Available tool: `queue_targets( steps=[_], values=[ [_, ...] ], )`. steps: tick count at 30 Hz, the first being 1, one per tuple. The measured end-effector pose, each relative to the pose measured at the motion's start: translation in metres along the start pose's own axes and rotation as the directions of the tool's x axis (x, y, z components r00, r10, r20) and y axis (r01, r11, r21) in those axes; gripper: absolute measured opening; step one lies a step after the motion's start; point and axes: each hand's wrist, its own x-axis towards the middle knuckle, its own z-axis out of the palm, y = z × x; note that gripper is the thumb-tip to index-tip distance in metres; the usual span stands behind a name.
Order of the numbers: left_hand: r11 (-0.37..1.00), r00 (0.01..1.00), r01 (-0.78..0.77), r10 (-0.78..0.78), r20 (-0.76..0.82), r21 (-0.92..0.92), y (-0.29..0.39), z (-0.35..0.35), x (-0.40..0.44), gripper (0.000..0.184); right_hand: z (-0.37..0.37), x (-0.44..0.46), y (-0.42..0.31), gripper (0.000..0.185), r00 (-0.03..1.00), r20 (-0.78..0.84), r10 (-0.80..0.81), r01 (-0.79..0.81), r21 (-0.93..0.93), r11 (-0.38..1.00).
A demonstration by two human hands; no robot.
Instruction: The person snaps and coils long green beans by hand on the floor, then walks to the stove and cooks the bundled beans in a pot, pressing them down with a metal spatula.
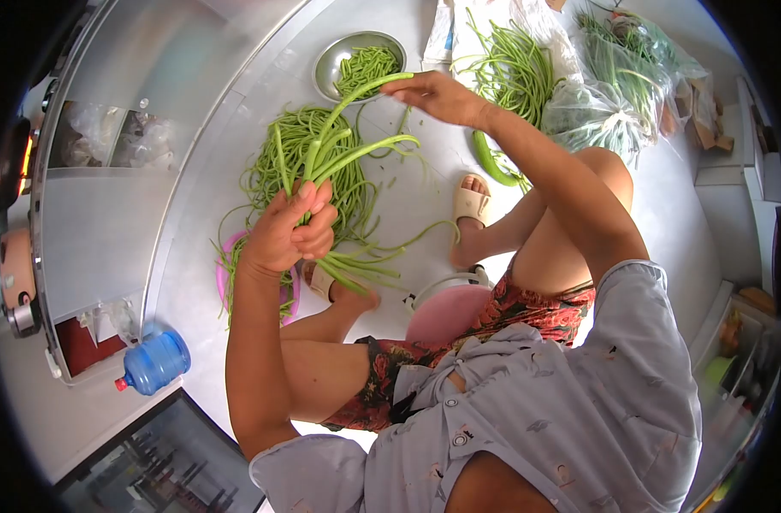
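My left hand [292, 229] is closed round a bunch of long green beans [322, 154], their ends fanning out above and below the fist. Up and to the right, my right hand [437, 96] pinches the tip of one long bean from that bunch, which arches between both hands. Beneath the left hand, a large heap of long beans [271, 162] lies on the floor. A metal bowl [325, 73] beyond it holds short cut bean pieces [369, 68]. Partly hidden by my left forearm is a pink basket [224, 278] with more beans in it.
More long beans [523, 77] lie at the back beside clear plastic bags [596, 115] of greens. A green gourd-like vegetable [491, 161] is near my sandal [472, 201]. Cabinets [95, 222] stand at left, with a blue water bottle [155, 363] by them.
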Motion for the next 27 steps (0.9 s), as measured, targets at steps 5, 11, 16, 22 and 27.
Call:
queue_targets(
  steps=[5, 11, 16, 22, 27],
  values=[
    [0.992, 0.987, 0.034, -0.015, 0.159, -0.123, 0.0, 0.001, 0.0, 0.036, 0.027, -0.012, -0.061, 0.033, 0.964, 0.179, -0.195, 0.124, 0.349, 0.929],
    [0.988, 0.99, 0.05, -0.03, 0.136, -0.144, -0.003, 0.0, -0.003, 0.037, 0.034, -0.021, -0.076, 0.03, 0.899, 0.207, -0.386, 0.392, 0.016, 0.92],
    [0.988, 0.987, 0.081, -0.061, 0.151, -0.132, -0.009, 0.0, 0.001, 0.037, 0.045, -0.031, -0.081, 0.028, 0.8, 0.223, -0.558, 0.598, -0.213, 0.772],
    [0.981, 0.967, 0.164, -0.139, 0.214, -0.108, -0.014, 0.008, 0.007, 0.038, 0.051, -0.033, -0.082, 0.024, 0.78, 0.18, -0.599, 0.622, -0.114, 0.775],
    [0.978, 0.968, 0.18, -0.158, 0.194, -0.101, -0.015, 0.01, 0.01, 0.038, 0.061, -0.029, -0.069, 0.016, 0.899, -0.006, -0.438, 0.403, 0.404, 0.821]
  ],
)
